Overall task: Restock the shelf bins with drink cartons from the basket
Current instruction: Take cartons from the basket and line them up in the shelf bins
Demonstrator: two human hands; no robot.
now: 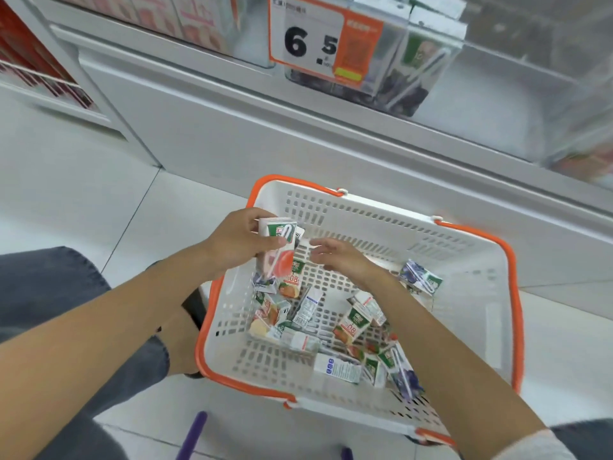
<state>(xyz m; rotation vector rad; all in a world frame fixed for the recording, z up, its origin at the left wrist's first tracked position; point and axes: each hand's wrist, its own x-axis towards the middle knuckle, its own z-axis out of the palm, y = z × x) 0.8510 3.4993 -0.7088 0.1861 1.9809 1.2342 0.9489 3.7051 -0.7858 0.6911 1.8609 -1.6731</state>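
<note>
Picking step: left hand grips a few drink cartons above the basket, right hand loose and empty just beside them; likely next, a lift to the far shelf bin.

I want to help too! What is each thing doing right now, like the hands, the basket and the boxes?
left hand: grips a carton stack over the basket
right hand: open, holds nothing
basket: on the floor, handles folded down
loose cartons: lying jumbled inside the basket
shelf bin: has cartons standing inside
</note>
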